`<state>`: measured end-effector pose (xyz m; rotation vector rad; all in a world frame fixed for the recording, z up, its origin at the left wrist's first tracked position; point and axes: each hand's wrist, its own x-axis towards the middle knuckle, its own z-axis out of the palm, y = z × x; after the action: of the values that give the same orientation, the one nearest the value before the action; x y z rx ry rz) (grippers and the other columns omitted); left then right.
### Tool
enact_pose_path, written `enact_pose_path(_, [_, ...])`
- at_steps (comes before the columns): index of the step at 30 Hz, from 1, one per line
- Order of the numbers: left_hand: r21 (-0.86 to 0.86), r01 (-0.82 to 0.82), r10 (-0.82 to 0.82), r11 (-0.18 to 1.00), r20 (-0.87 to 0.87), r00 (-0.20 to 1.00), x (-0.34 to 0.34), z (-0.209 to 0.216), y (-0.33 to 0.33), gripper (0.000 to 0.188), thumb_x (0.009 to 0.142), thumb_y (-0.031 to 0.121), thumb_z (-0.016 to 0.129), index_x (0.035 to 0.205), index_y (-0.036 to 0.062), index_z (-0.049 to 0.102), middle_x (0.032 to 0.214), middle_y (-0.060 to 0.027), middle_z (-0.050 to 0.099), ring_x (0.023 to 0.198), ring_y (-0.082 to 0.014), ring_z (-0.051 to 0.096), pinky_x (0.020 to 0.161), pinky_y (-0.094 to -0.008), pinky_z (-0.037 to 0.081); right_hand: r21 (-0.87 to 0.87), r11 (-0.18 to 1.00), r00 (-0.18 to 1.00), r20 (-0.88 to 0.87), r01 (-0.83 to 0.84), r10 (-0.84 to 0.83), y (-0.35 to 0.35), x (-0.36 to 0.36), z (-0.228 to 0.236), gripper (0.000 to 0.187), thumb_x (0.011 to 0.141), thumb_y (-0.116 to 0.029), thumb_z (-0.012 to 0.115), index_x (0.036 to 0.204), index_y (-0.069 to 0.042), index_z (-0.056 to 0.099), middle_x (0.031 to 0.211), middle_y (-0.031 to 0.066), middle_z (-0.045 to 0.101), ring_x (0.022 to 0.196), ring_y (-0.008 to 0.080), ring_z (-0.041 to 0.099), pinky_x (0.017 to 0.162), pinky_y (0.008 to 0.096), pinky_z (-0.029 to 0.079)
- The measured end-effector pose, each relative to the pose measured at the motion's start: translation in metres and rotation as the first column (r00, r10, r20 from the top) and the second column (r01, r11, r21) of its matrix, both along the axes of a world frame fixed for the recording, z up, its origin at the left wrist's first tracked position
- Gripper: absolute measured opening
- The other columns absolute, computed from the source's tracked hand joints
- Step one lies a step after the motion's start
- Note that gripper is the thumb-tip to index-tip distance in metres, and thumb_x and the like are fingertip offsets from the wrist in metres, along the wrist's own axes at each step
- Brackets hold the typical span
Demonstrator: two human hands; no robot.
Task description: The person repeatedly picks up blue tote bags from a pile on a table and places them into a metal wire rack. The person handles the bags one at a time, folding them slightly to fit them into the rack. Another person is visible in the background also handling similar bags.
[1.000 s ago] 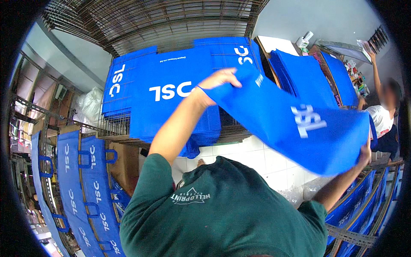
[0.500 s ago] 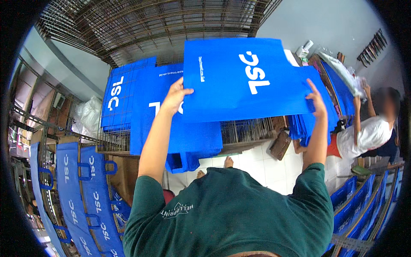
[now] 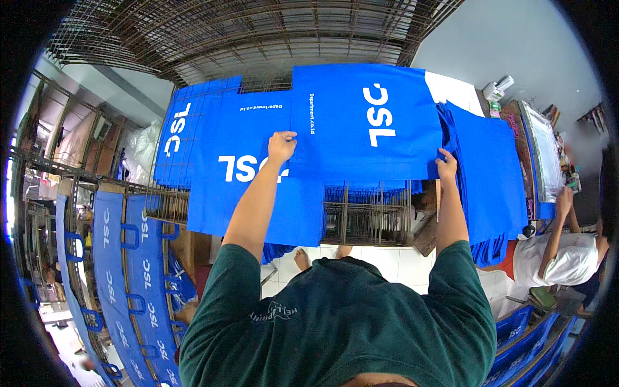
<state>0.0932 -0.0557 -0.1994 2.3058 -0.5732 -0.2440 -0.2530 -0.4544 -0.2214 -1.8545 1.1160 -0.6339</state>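
Note:
A blue fabric panel with white print (image 3: 345, 122) lies spread over the wire rack in front of me. My left hand (image 3: 282, 146) is closed at its left edge, with the thumb and fingers pinching there. Near the panel's lower right corner, my right hand (image 3: 446, 165) grips the edge, its fingers curled. Under my left forearm lies another printed blue panel (image 3: 242, 135), partly overlapped by the one I hold. Farther left, a third printed panel (image 3: 169, 161) shows beneath thin rack wires.
A thick pile of plain blue fabric (image 3: 487, 174) hangs to my right. Beyond it, a co-worker in a white shirt (image 3: 567, 258) works at a framed board (image 3: 540, 155). Raised wire racks (image 3: 258, 29) stand above the far side. Printed blue fabric strips (image 3: 116, 271) hang at lower left.
The panel in my hands has come down onto the rack and lies flatter. My right hand has moved inward and down. The co-worker has leaned lower over the board.

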Motion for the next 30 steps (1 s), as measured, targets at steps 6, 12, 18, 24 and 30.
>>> enact_pose_path(6, [0.032,-0.037,0.035,0.999,0.042,0.998,0.007,-0.004,-0.007,0.027,0.07,0.013,0.064,0.096,0.0132,0.069,0.096,-0.0139,0.066,0.09,-0.0267,0.063,0.082,-0.0347,0.049,0.083,0.99,0.989,0.111,-0.112,0.102,-0.005,-0.012,-0.017,0.048,0.067,0.004,0.055,0.115,-0.001,0.055,0.088,0.0103,0.062,0.074,0.0143,0.057,0.067,0.0268,0.045])
enact_pose_path(12, [0.053,-0.007,0.003,0.999,0.076,0.997,0.003,0.003,-0.002,0.026,0.069,0.014,0.065,0.095,0.0155,0.069,0.094,-0.011,0.066,0.088,-0.0248,0.064,0.081,-0.0356,0.05,0.109,0.991,0.996,0.043,-0.083,0.079,-0.008,-0.028,-0.023,0.051,0.068,0.004,0.052,0.118,-0.004,0.055,0.08,0.0062,0.058,0.073,0.0143,0.055,0.066,0.0263,0.043])
enact_pose_path(18, [0.126,0.043,-0.044,0.991,0.011,0.999,0.001,0.009,-0.008,0.026,0.069,0.015,0.067,0.094,0.0159,0.069,0.094,-0.0082,0.067,0.088,-0.0229,0.064,0.08,-0.0347,0.05,0.071,0.995,0.997,0.027,-0.074,0.073,-0.01,-0.032,-0.001,0.048,0.071,0.003,0.051,0.118,-0.005,0.055,0.078,0.0047,0.058,0.071,0.0134,0.054,0.064,0.026,0.042])
enact_pose_path(24, [0.158,0.025,-0.029,0.987,0.024,0.999,-0.004,0.01,-0.006,0.027,0.07,0.017,0.069,0.097,0.0162,0.068,0.096,-0.0082,0.067,0.089,-0.0238,0.064,0.082,-0.0356,0.05,0.082,0.995,0.997,-0.047,-0.062,0.066,-0.007,-0.035,0.002,0.048,0.07,0.002,0.052,0.118,-0.004,0.055,0.078,0.0056,0.059,0.071,0.0138,0.054,0.065,0.0263,0.042])
enact_pose_path(30, [0.208,0.098,-0.148,0.973,0.24,0.959,-0.002,-0.004,-0.007,0.029,0.069,0.022,0.069,0.097,0.0156,0.068,0.092,-0.0118,0.064,0.088,-0.0286,0.061,0.079,-0.0391,0.049,0.071,0.997,0.999,-0.037,-0.03,0.033,-0.013,-0.04,-0.013,0.045,0.074,-0.008,0.059,0.118,-0.005,0.055,0.083,0.0086,0.061,0.075,0.0157,0.055,0.068,0.0283,0.044])
